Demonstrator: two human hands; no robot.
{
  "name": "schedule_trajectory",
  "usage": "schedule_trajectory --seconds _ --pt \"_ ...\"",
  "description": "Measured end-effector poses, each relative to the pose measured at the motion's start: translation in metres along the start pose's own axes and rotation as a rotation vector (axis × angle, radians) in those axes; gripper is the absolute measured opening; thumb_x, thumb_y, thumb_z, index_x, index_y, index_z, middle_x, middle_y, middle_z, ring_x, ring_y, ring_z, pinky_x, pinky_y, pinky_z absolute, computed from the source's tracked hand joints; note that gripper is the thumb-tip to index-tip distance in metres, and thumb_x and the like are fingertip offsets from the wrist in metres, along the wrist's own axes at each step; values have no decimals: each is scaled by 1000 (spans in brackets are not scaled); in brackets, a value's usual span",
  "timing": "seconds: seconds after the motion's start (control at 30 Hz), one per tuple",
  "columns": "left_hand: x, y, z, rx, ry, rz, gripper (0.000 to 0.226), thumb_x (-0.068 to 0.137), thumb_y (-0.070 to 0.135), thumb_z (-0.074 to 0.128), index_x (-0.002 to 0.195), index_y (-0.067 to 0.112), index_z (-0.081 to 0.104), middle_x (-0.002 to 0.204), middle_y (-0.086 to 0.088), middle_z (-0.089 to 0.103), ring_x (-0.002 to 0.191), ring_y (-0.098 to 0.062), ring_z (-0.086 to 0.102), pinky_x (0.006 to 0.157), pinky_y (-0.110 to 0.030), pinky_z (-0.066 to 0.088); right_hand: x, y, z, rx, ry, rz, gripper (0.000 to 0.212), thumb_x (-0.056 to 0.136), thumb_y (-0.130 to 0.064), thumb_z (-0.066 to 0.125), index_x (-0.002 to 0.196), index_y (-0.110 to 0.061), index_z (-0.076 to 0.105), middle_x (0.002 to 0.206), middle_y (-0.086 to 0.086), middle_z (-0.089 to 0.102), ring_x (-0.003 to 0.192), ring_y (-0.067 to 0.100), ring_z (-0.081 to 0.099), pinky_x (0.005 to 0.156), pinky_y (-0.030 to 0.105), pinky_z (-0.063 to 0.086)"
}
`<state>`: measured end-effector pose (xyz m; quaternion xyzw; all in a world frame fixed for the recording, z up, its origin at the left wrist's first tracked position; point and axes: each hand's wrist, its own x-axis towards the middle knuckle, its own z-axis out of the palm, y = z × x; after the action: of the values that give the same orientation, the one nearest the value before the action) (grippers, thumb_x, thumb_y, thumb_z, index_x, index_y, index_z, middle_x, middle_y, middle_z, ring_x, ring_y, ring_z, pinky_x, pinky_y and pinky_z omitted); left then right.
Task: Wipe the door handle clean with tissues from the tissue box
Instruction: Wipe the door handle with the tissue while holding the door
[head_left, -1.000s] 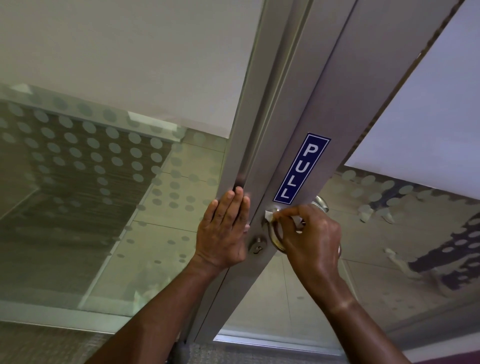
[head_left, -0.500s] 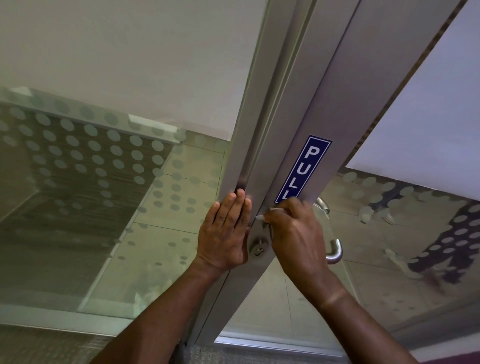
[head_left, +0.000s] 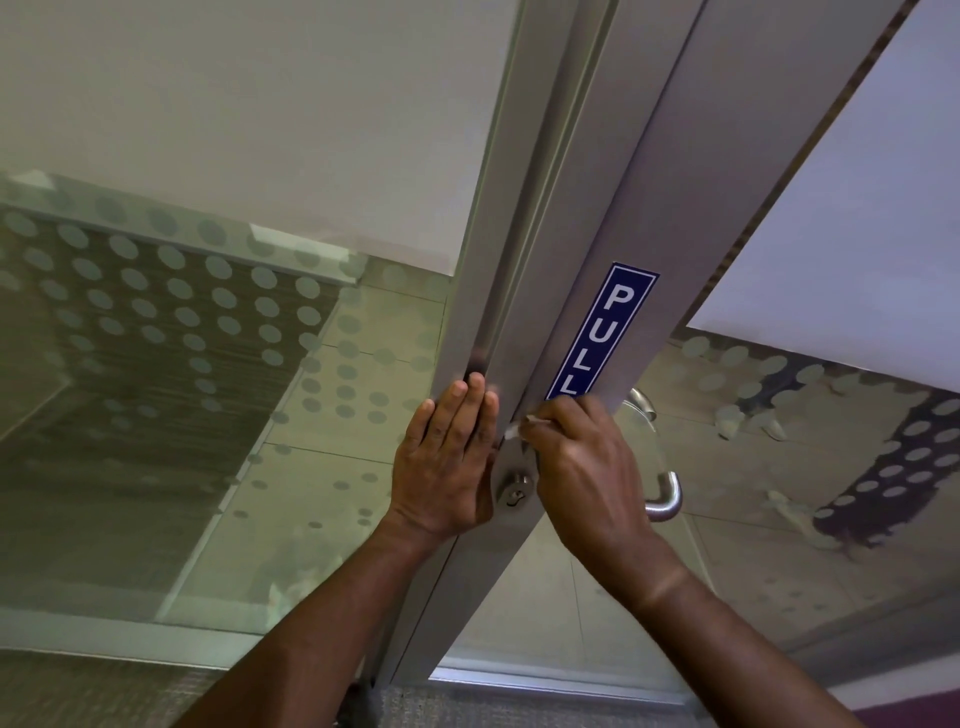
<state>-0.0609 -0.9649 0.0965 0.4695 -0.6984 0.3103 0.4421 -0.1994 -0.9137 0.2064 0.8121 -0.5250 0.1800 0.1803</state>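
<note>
A metal lever door handle (head_left: 666, 496) sticks out from the aluminium door stile (head_left: 639, 249); only its curved free end shows to the right of my right hand. My right hand (head_left: 582, 473) pinches a small white tissue (head_left: 514, 429) and holds it against the stile just above the round lock cylinder (head_left: 514, 493), covering the handle's base. My left hand (head_left: 447, 462) lies flat with straight fingers on the door's edge, beside the lock. The tissue box is not in view.
A blue PULL sticker (head_left: 602, 332) runs up the stile above my right hand. Glass panels (head_left: 182, 338) with frosted dots flank the frame on both sides. The door's bottom rail (head_left: 519, 678) and carpet lie below.
My right hand has slid left and up off the handle's lever with the tissue, baring the lever's curved end. My left hand has stayed put.
</note>
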Motion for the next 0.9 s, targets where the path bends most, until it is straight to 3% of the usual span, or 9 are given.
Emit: schedule_trajectory --seconds 0.17,0.37,0.53,0.7,0.83,0.9 --pt "-1 -2 -2 11 -40 8 92 85 33 47 157 8 -5 166 -9 -13 154 -22 -8 124 -37 -3 2 9 -11 -120 -93 -61 37 65 -22 84 97 -7 73 99 12 65 95 30 60 85 47 54" --pt "-1 -1 -2 -10 -33 -12 86 88 32 42 158 8 -3 166 -7 -11 154 -20 -6 124 -37 -3 16 -4 -17 -338 -209 -202 56 58 -23 89 105 -2 68 98 18 61 91 34 56 78 51 54" --pt "0 1 -3 -16 -35 -9 88 86 34 42 158 9 -3 166 -7 -11 154 -20 -7 124 -36 -3 18 1 -26 -380 -254 -214 62 52 -25 92 105 -4 70 96 19 62 90 35 59 76 54 56" --pt "1 -1 -4 12 -49 1 89 87 35 42 157 9 -6 166 -7 -14 153 -20 -10 124 -36 -5 16 -1 -24 -339 -263 -156 60 57 -23 90 110 -4 68 98 17 62 90 34 59 76 55 56" --pt "-1 0 -3 -6 -44 -14 88 88 34 42 157 9 -6 166 -7 -14 153 -19 -10 124 -36 -5 17 -7 -17 -359 -297 -191 58 70 -27 82 121 -8 61 110 15 57 102 31 54 88 54 52" --pt "0 -1 -3 0 -61 -5 91 85 34 43 157 9 -6 166 -7 -15 153 -20 -10 124 -36 -6 17 -1 -22 -329 -285 -142 57 69 -28 83 119 -10 63 110 14 57 104 32 55 86 53 53"
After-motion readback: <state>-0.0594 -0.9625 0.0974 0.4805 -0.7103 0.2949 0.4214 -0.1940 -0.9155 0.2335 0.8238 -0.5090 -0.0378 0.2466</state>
